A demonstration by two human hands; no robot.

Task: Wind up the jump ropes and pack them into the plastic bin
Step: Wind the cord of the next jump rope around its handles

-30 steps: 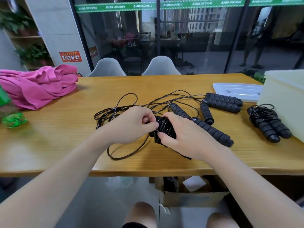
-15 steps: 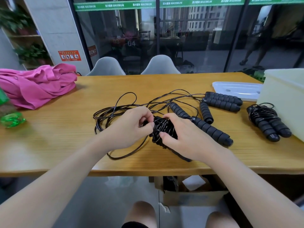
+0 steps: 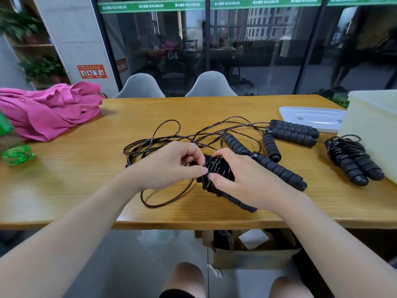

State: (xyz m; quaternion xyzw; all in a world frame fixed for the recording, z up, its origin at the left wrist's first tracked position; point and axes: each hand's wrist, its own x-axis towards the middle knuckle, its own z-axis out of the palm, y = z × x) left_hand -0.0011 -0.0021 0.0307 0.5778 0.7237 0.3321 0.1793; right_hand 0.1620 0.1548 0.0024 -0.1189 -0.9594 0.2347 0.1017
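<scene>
At frame centre, the cord was pinched by the left hand (image 3: pixel 171 166) fingers against the half-wound bundle (image 3: pixel 217 175), which was gripped by the right hand (image 3: pixel 242 181). Winding was judged mid-step; loose cord (image 3: pixel 165 134) remained to wrap. One wound rope (image 3: pixel 352 160) lay beside the plastic bin (image 3: pixel 373 130), right. "MAXIMUM" was legible above.

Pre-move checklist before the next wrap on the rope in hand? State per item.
1. Right hand holds the half-wound bundle: ok.
2. Left hand pinches the cord at the bundle: ok.
3. Loose cord free of tangles with other ropes: cannot tell.
4. Winding finished: not ok, slack remains on the table.
5. Finished bundle packed in plastic bin: not ok, lies beside it.
</scene>
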